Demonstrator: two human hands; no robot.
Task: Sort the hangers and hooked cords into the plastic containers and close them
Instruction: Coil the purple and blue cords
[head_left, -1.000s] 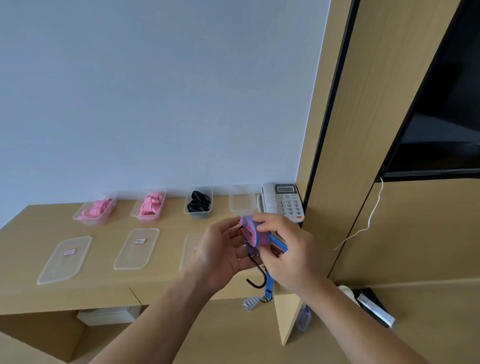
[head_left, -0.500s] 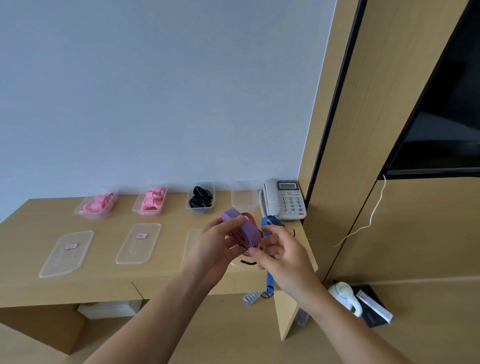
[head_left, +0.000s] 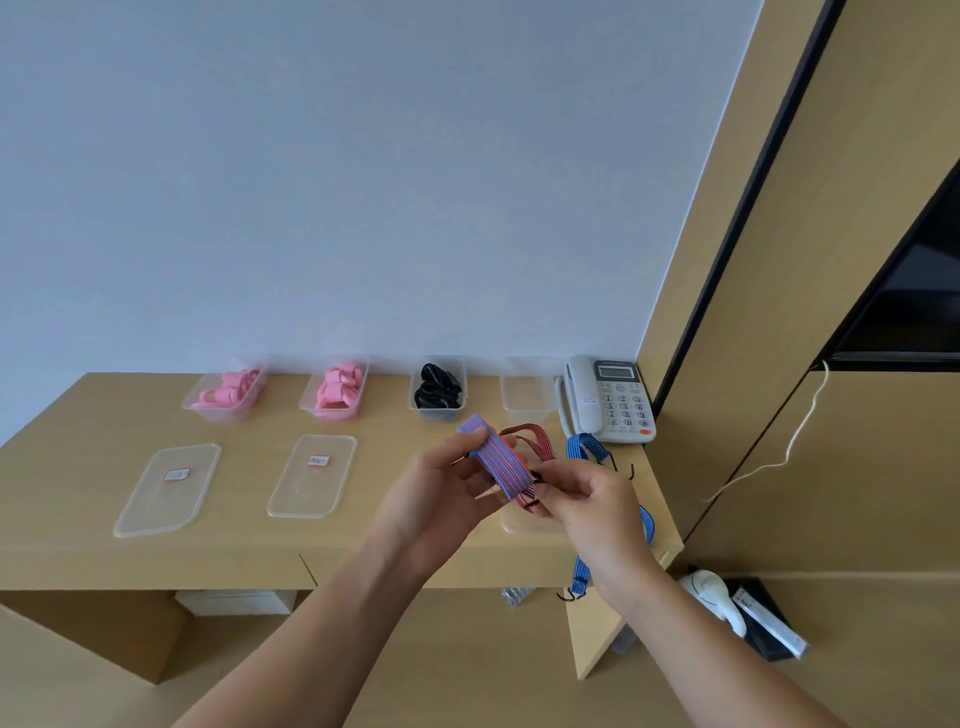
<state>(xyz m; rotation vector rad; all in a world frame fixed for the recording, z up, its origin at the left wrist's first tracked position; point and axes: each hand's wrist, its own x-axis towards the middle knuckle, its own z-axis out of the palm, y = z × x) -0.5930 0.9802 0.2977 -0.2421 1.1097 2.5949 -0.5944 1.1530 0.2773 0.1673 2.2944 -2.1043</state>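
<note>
While the left hand (head_left: 441, 499) is gripping the folded cord (head_left: 501, 465), the right hand (head_left: 587, 499) is pinching its end (five o'clock).

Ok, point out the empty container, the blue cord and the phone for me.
empty container (head_left: 525, 410), head view, its front wall.
blue cord (head_left: 580, 571), head view, the strap hanging below the desk edge.
phone (head_left: 626, 410), head view, its keypad.
</note>
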